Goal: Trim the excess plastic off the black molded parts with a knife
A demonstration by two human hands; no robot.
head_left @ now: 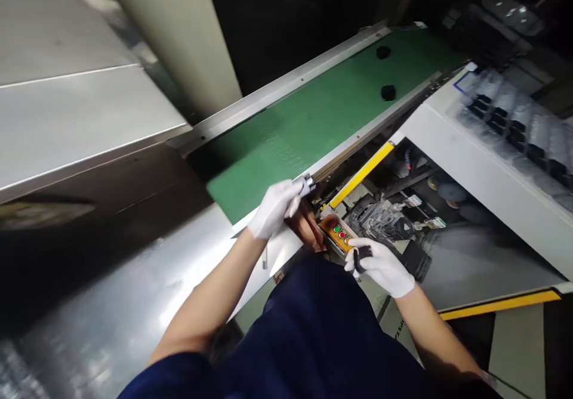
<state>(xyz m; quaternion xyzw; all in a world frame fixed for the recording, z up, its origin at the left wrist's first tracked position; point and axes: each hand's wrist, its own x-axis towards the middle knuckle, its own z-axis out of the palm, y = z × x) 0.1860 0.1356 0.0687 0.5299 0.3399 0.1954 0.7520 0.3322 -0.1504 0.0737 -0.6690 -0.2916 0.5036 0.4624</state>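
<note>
My left hand (275,207), in a white glove, is closed on a small silvery metal part (307,185) at the near edge of the green conveyor belt (308,127). To the right, my gloved right hand (380,265) grips a small black part (362,259) between thumb and fingers. That hand is beside an orange control box (338,232) with green and red buttons; I cannot tell whether a finger touches it. Two black pieces (388,93) lie farther up the belt.
A machine (380,220) with yellow-edged openings stands right of the belt. On its white top sits a clear tray (514,124) holding several black parts. Steel surfaces (80,113) fill the left side, and a pale pillar (179,35) rises behind the belt.
</note>
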